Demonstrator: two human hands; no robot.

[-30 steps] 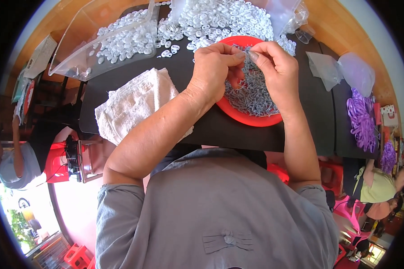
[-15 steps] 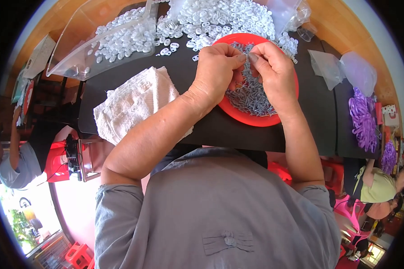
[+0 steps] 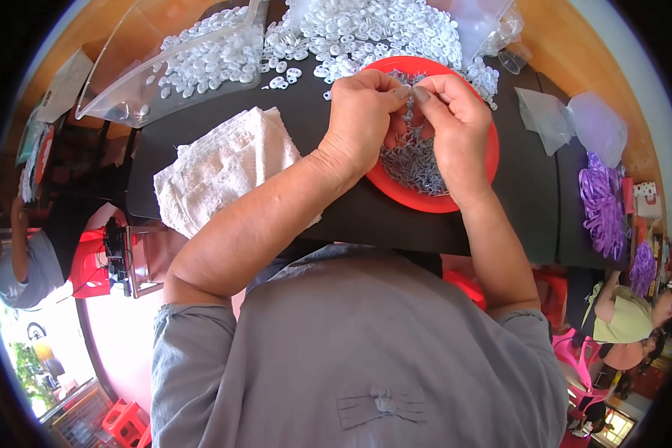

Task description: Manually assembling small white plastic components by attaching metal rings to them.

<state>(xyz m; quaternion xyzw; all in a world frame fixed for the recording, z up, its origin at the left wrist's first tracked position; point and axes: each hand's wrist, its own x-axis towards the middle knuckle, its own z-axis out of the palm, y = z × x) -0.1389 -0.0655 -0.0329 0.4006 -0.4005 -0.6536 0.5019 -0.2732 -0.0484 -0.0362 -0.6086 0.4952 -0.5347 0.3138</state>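
Note:
A red round plate [image 3: 479,170] on the black table holds a heap of small grey metal pieces [image 3: 414,164]. Both hands hover over it. My left hand [image 3: 362,119] and my right hand [image 3: 455,119] meet fingertip to fingertip and pinch one small metal piece [image 3: 409,104] between them above the plate. A big spread of small white plastic rings [image 3: 366,30] lies just beyond the plate.
A clear plastic bag [image 3: 194,63] with more white rings lies at the far left. A folded white towel [image 3: 216,168] sits left of my left forearm. Clear bags [image 3: 567,119] and purple ribbons [image 3: 601,205] lie at the right. Other people sit at both edges.
Both hands stay pinched together over the red plate; they have shifted only slightly, working the small piece between the fingertips.

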